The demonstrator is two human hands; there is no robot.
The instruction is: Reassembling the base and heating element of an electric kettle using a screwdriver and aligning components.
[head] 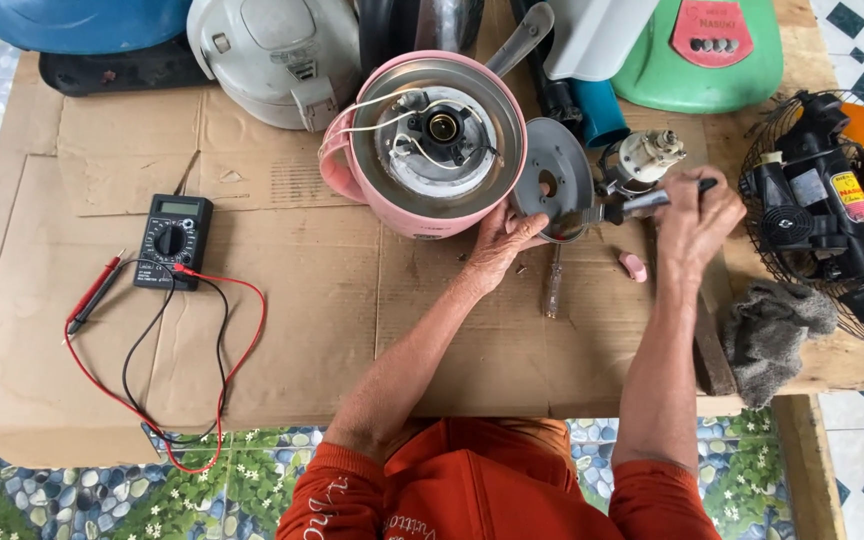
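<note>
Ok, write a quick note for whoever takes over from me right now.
Left hand steadies the grey round base plate, on edge against the upturned pink cooker.
Right hand holds a dark-handled tool in a closed grip, tip at the plate.
Done: plate off, wiring exposed.
Left: inside work, refitting the plate.
Multimeter lies to the left, screwdriver below the plate.

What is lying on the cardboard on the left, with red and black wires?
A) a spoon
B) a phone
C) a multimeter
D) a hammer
C: a black multimeter with a round dial lies on the cardboard, its red and black leads looping toward the table's near edge.
</note>
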